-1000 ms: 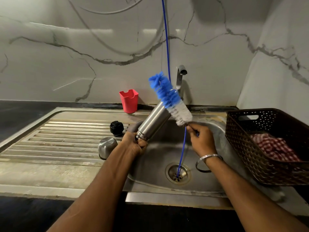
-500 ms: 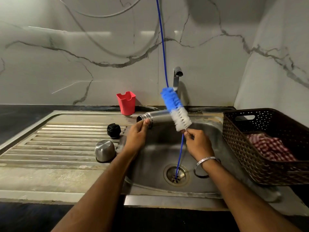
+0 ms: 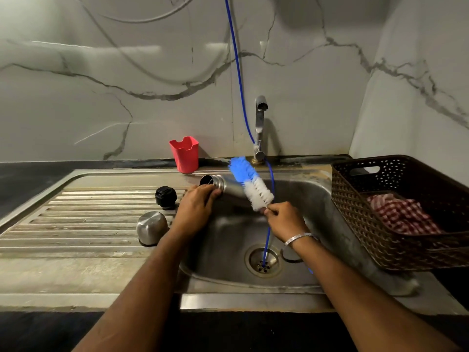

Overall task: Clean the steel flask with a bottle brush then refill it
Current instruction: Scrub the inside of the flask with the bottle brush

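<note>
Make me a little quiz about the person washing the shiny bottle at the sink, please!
1. True or false: the bottle brush is inside the steel flask.
2. Which hand holds the flask? A) left hand B) right hand C) neither
3. Fill in: the black cap and steel cup lid sit on the ______ beside the sink basin.

Key
1. False: the brush is outside, lying across the flask.
2. A; the right hand holds the brush by its handle.
3. Draining board, to the left of the basin.
</note>
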